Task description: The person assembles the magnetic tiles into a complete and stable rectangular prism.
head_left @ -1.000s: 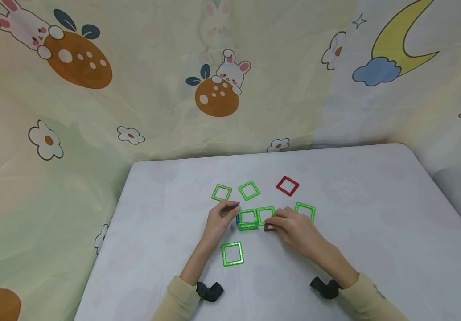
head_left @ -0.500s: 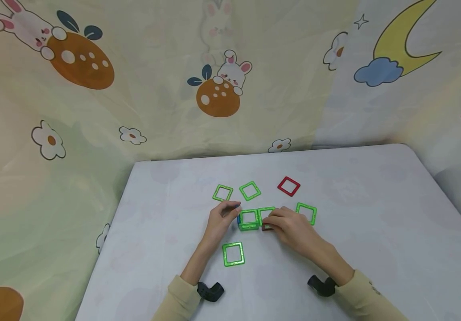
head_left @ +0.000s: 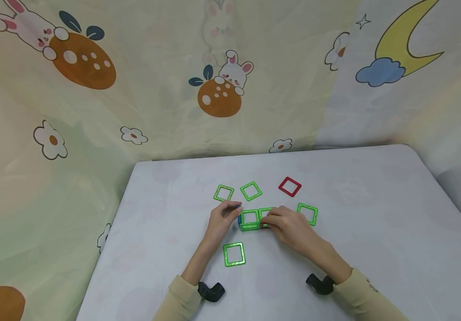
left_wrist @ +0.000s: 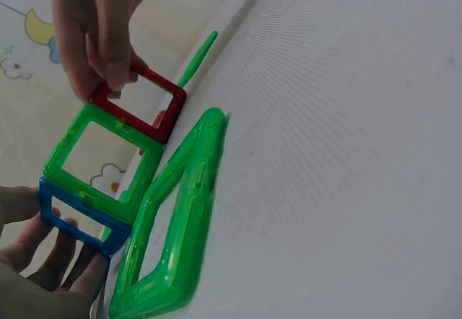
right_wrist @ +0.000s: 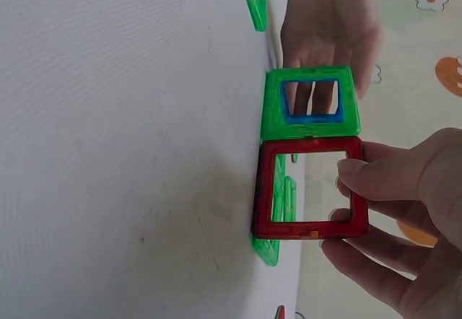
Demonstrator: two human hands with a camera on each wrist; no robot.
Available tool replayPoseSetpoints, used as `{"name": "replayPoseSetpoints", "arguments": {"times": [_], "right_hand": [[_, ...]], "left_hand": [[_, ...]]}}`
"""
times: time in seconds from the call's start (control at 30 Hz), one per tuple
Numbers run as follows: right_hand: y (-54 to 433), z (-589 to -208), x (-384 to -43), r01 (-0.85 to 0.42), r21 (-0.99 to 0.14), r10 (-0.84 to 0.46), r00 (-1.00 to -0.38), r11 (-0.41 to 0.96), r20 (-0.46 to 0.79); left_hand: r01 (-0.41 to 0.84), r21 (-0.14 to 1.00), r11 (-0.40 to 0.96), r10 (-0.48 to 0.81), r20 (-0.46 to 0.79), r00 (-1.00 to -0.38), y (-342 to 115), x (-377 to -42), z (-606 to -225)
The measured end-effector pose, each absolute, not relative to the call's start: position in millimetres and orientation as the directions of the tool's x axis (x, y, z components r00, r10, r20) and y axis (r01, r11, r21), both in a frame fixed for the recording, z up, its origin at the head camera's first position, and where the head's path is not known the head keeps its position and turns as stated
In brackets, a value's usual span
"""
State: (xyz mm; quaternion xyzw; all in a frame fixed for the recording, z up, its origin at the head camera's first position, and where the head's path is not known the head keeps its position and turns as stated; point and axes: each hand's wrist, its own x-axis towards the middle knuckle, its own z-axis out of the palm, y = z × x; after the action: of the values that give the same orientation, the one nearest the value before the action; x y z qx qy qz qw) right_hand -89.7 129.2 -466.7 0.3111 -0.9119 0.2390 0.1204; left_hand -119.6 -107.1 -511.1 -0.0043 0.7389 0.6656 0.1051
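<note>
Gently does it: left hand (head_left: 223,218) grips the blue tile (left_wrist: 117,238), right hand (head_left: 290,224) pinches the red tile (right_wrist: 307,229); hold both upright, edges flush.

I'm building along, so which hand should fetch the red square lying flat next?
Probably the right hand: it's nearer that flat red square tile, though it must first release the standing red tile it pinches. The left hand, at the blue tile, is farther.

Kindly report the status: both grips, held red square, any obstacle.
Left grip on blue square. Right grip pinches red square, upright beside green one. No obstacle seen; nearest loose green square apart.
</note>
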Motion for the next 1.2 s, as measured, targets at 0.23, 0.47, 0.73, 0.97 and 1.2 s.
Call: {"name": "replayPoseSetpoints", "arguments": {"times": [0.23,0.47,0.73,0.97,1.2], "right_hand": [[128.5,-466.2,-91.6,-0.621,-0.361,-0.504,-0.78,0.695,0.372],[133.0,-469.4,-90.3,-0.554,-0.425,-0.47,-0.832,0.716,0.293],[141.1,-477.6,-100.7,-0.407,-0.627,-0.353,-0.91,0.664,0.217],[143.3,-483.8,-111.1,-0.385,-0.674,-0.338,-0.918,0.63,0.208],[141.9,-487.7,-117.5,-0.345,-0.682,-0.334,-0.93,0.645,0.155]], "left_hand": [[-0.152,0.982,0.114,0.132,-0.166,-0.977,-106.9,-118.9,-509.9],[-0.143,0.982,0.119,0.123,-0.158,-0.98,-105.2,-118.4,-509.4],[-0.142,0.983,0.12,0.118,-0.156,-0.981,-105.5,-117.1,-508.9],[-0.152,0.978,0.141,0.117,-0.169,-0.979,-103.0,-118.6,-506.8],[-0.139,0.982,0.128,0.127,-0.155,-0.98,-104.3,-116.9,-506.5]]}}
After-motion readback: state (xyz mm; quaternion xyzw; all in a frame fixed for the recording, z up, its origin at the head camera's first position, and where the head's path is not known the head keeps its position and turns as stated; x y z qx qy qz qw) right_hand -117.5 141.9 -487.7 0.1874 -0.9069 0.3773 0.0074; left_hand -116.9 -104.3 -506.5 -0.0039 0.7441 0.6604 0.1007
